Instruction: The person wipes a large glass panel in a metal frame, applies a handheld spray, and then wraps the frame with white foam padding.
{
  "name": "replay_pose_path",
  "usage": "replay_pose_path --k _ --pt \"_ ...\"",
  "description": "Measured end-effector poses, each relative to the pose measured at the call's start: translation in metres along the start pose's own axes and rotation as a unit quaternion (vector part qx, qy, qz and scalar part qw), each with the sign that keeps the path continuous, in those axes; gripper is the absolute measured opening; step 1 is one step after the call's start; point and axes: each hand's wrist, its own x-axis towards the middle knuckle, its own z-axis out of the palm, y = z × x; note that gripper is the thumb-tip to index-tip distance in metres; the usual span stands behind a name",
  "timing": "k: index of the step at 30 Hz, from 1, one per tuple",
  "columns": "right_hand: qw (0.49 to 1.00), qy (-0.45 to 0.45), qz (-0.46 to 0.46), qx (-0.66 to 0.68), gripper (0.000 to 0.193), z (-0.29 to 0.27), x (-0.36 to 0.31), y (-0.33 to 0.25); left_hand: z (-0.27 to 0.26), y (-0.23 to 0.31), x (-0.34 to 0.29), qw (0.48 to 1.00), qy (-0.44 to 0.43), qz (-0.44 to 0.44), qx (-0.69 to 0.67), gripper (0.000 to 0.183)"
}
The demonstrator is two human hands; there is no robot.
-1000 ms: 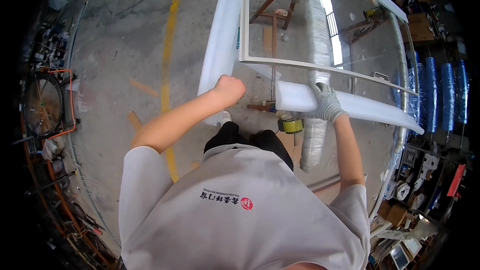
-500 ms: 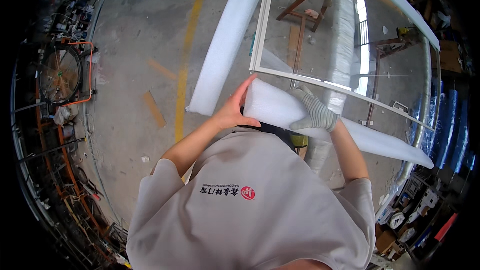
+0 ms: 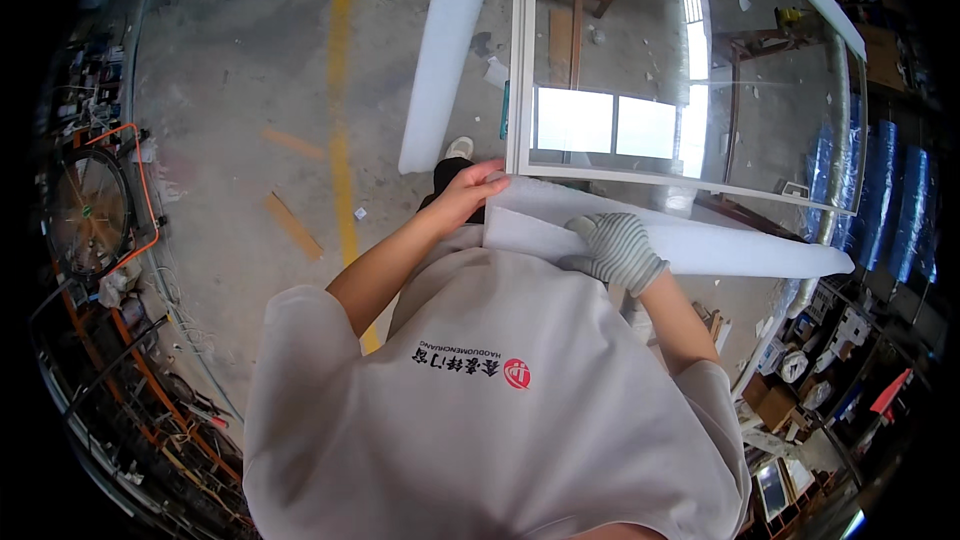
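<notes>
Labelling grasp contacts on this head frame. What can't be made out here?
- Left hand palm: faces away, against the white foam strip.
- Right hand skin contact: covered by a striped glove.
- Glazed window frame far end: cut by the top edge.
- Cluttered items at the lower right rim: too small and warped.

Single view only: head-worn fisheye camera, looking steeply down over the wearer's chest and white T-shirt [image 3: 480, 410]. Forearms enter from the lower edge; left hand [image 3: 472, 192] and gloved right hand [image 3: 612, 248] sit near centre, close to the lens. The concrete floor [image 3: 250, 90] lies farther off (straight edges of the glazed window frame [image 3: 520, 60] bow toward the rim). No second view, so nothing shared.
</notes>
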Motion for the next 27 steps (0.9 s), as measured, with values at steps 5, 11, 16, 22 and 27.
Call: replay_pose_path --k 5,11,16,22,27 --pt "0.998 0.041 0.04 0.03 0.047 -0.014 0.006 -0.002 -0.018 0.003 0.024 0.969 -0.001 0.064 0.238 0.019" --pt "0.995 0.092 -0.017 0.027 0.038 -0.012 0.007 -0.002 -0.019 0.014 0.021 0.926 0.015 0.147 0.347 0.017" --pt "0.99 0.129 -0.044 0.034 0.025 -0.006 0.0 -0.009 -0.02 0.01 0.024 0.91 0.009 0.217 0.352 0.011" --pt "0.991 0.101 -0.051 0.074 0.021 -0.001 -0.005 -0.011 -0.025 -0.007 0.049 0.953 0.075 0.143 0.256 0.007" --pt "0.993 0.098 -0.044 0.053 0.024 0.007 -0.016 -0.008 -0.077 -0.01 0.127 0.935 0.241 0.178 0.191 0.007"
